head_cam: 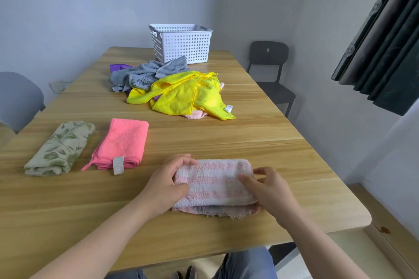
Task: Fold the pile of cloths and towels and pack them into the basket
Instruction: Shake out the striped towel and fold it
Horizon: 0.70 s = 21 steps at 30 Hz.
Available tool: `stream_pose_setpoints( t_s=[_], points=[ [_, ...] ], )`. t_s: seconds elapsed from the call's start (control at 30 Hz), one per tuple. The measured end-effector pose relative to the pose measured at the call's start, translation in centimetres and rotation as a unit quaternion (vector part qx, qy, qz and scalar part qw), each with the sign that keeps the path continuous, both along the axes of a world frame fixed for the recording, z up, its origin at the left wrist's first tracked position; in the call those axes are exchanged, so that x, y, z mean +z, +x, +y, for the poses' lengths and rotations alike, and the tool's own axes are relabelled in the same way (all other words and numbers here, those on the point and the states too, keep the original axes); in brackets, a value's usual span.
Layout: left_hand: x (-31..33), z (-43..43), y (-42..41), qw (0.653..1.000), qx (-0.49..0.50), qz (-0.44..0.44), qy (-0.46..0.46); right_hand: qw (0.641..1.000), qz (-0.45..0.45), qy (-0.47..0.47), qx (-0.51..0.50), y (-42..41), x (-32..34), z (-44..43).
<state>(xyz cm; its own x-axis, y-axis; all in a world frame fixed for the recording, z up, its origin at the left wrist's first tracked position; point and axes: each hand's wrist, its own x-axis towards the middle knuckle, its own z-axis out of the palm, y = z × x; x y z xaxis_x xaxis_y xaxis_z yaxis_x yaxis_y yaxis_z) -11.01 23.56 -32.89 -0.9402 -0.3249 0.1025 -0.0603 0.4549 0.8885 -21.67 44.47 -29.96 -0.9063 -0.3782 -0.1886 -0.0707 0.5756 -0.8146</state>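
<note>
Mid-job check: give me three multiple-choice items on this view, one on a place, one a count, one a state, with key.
1. Where is the basket? A at the table's far end, behind the pile; B under the table; C at its near edge.
2. How many folded cloths lie left of the striped towel? A one; B four; C two.
3. The yellow cloth is: A folded flat; B crumpled in the pile; C in the basket.
Key: 1 A, it stands beyond the pile; 2 C, the leaf-print cloth and the pink cloth; 3 B, it sprawls unfolded.

2 forearms (97,242) bare to frame edge; blue trousers (248,263) covering knees.
</note>
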Motion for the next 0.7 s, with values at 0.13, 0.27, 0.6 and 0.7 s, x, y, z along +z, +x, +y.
stream_pose_setpoints(
  t_s=[0.13,0.27,0.6,0.7],
  points=[
    [0.1,0.1,0.5,1.0,-0.004,0.012,0.01,0.999,-0.042,-0.034,-0.004,-0.5,-0.2,-0.4],
    [0.4,-0.2,1.0,0.999,-0.024,0.004,0.028,0.995,-0.078,-0.054,0.02,-0.5,0.1,0.0],
    [0.8,0.9,0.8,0.994,-0.041,-0.029,-0.094,0.999,0.017,-0.019,0.041,-0.7,-0.5,0.8],
    [0.7,1.3,0.7,0.989,-0.028,-0.044,-0.139,0.991,0.127,0.004,0.044,-0.2,-1.0,0.5]
  ],
)
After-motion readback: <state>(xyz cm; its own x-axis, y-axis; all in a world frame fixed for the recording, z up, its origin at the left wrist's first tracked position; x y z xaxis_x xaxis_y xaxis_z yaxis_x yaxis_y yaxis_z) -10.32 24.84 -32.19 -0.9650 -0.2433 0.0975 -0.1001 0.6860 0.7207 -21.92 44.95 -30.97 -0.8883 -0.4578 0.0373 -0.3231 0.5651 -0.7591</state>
